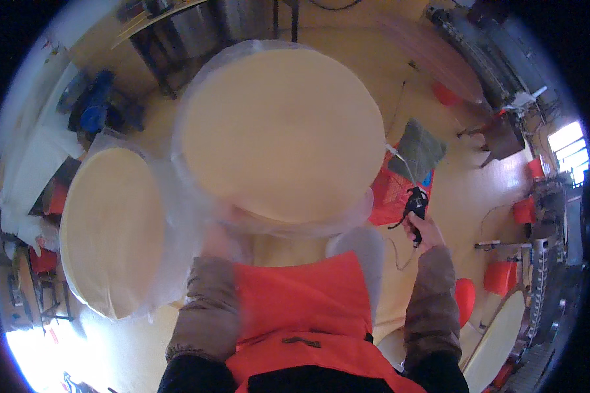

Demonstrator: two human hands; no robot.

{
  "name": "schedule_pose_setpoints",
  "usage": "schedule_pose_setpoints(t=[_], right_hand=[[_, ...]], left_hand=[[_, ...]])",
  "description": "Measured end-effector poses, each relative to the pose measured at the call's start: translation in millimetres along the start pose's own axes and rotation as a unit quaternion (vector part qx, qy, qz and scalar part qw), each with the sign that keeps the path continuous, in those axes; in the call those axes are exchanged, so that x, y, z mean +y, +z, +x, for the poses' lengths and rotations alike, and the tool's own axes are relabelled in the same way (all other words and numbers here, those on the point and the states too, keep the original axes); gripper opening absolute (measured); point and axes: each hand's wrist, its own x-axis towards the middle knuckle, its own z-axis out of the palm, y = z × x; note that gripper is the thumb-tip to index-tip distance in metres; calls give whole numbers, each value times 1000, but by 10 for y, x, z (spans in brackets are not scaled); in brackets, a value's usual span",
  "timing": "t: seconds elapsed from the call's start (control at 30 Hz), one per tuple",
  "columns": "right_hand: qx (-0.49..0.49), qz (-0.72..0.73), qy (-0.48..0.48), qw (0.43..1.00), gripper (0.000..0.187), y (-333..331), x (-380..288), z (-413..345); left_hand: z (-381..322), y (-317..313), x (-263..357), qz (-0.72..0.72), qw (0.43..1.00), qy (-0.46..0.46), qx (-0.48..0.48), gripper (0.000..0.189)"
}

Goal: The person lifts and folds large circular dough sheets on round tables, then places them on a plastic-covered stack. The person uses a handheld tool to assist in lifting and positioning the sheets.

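Note:
A large round tan panel, with translucent plastic film showing around its rim, lies in front of me. My left hand is blurred at the near left part of that rim, beside the film; its fingers are too unclear to show a grip. Off to the right, my right hand is closed around the handle of a black trigger gun. The gun is held apart from the panel, near a red plastic crate. On the left, a second round tan panel also has film about it.
A dark green cushion-like bundle rests on the crate. A thin hose hangs below my right hand. Another pale round panel leans at the lower right. A dark-legged table stands at the back left, and a blue machine nearby.

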Motion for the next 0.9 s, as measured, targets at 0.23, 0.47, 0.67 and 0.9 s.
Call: schedule_pose_setpoints(t=[0.23,0.47,0.67,0.9], right_hand=[[114,134,-15,984,21,-1038,415,691],[157,182,53,969,24,-1837,738,1879],[195,82,63,975,34,-1978,855,2497],[413,-262,-33,872,48,-2337,1200,2868]], left_hand=[[-192,292,332,76,992,-81,-52,26],[-469,679,73,-3,999,-21,-32,22],[-412,663,230,134,982,76,109,18],[-586,1121,445,-28,999,8,-29,13]])
